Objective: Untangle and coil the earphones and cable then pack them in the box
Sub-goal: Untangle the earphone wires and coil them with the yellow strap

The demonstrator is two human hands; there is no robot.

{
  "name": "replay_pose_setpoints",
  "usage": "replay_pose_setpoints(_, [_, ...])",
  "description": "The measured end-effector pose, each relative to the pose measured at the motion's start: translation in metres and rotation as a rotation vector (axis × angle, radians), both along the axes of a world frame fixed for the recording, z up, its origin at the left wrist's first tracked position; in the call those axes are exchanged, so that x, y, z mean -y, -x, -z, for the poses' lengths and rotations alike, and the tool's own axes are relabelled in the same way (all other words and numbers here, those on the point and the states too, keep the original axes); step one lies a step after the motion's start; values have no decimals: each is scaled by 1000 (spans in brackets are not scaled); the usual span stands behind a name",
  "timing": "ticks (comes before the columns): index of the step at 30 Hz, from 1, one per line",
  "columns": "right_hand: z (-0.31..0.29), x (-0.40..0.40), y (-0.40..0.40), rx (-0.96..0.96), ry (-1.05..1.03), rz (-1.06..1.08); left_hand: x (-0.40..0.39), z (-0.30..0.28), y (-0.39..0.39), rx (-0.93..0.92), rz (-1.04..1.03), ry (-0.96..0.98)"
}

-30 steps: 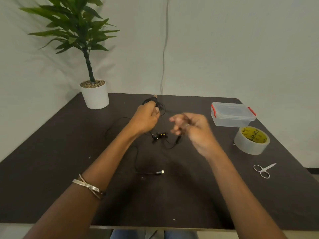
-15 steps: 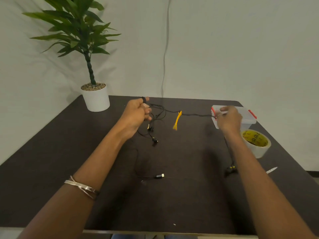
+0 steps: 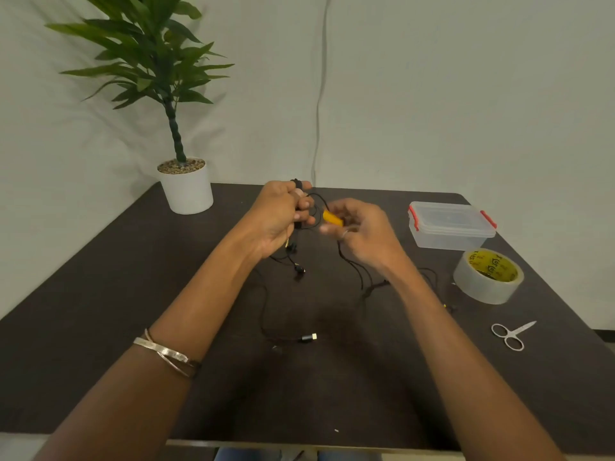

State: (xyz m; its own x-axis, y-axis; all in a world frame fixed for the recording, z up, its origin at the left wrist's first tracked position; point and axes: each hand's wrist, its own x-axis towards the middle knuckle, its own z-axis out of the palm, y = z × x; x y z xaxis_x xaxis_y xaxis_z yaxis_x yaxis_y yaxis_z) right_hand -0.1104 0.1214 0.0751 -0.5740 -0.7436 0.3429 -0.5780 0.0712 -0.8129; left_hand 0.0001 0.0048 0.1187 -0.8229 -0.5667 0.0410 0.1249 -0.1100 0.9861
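Observation:
My left hand (image 3: 281, 217) is raised above the far middle of the dark table (image 3: 100, 311), fingers closed on a bundle of black earphone wire (image 3: 299, 224); an earbud (image 3: 299, 269) dangles below it. Just to its right, my right hand (image 3: 361, 229) pinches the same wire at a yellow tie (image 3: 332, 217). More wire trails from that hand down to the table (image 3: 362, 277). A separate black cable lies near the middle with its silver plug (image 3: 309, 337) pointing right. The clear plastic box (image 3: 449, 224) with red clips stands shut at the far right.
A roll of tape (image 3: 487, 276) lies in front of the box. Small scissors (image 3: 511, 334) lie near the right edge. A potted plant (image 3: 186, 186) stands at the far left corner. A thin cord hangs down the wall behind the table.
My right hand, stretched out by the box half a second ago, has come back left to meet my left hand. The yellow tie is now at its fingers and the wire hangs slack.

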Motion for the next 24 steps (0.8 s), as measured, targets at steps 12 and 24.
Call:
replay_pose_setpoints(12, [-47,-39,44,377,211,24,11,16,-9,127,78,112])
replay_pose_setpoints(24, [-58,-55,42,-183,-217,-205,13,43,-13,260,277,449])
